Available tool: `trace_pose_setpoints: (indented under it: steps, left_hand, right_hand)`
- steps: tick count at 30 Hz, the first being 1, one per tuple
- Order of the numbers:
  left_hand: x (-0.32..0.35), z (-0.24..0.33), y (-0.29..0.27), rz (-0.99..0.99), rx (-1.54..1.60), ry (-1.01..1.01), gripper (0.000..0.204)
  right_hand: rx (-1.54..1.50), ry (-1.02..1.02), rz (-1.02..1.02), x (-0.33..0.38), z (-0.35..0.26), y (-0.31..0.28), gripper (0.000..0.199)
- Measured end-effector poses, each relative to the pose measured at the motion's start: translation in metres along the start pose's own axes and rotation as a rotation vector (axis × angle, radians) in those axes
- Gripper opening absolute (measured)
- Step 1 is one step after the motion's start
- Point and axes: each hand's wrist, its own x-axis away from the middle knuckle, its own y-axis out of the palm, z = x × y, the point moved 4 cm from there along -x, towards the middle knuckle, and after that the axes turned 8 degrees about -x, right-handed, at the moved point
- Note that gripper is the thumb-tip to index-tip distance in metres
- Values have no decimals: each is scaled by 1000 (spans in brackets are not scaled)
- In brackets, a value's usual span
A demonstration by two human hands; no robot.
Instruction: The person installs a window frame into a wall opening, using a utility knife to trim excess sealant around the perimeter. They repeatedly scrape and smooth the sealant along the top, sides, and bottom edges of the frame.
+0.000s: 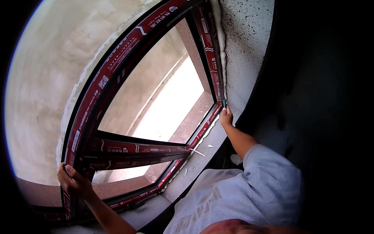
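A dark window sash (87, 105) covered in red printed protective film stands at the left. My left hand (74, 181) is closed around its lower outer edge, thumb on the near side. My right hand (226, 117) grips a small tool with a green handle (224, 103), its kind mostly hidden by the fingers. That tool is at the lower right corner of the fixed window frame (212, 58), beside the bead of pale expanding foam (221, 35) that runs between frame and wall. A red-filmed crossbar (140, 148) divides the opening.
Loose white scraps (198, 153) lie on the pale sill (183, 175) along the lower frame. A speckled grey wall (247, 35) borders the frame at right. Beside my right arm is a round whitish object (236, 159). Bright light comes through the opening; the far right is dark.
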Motion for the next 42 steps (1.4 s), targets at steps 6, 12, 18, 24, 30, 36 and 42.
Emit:
trace_pose_setpoints:
  steps: [6,12,18,24,30,36,42]
  left_hand:
    - [-1,1,-3,32,-4,-8,49]
    - [-2,5,-17,61,40,-12,44]
    - [2,-1,-17,78,26,-28,41]
    - [-6,6,-16,112,71,-13,40]
    - [-2,0,-17,133,55,-11,40]
    - [-2,1,-14,136,55,-18,40]
    - [-2,3,-13,118,56,-21,39]
  right_hand:
    - [-250,-475,-106,44,-175,-57,51]
    - [-314,-1173,78,-15,-584,-135,42]
    - [49,-1409,489,-55,-826,-160,37]
    - [207,-1318,491,-100,-915,-185,38]
    - [176,-1341,390,-96,-929,-188,38]
    - [368,-1385,385,-84,-940,-182,37]
    - [630,-1459,467,-74,-965,-179,32]
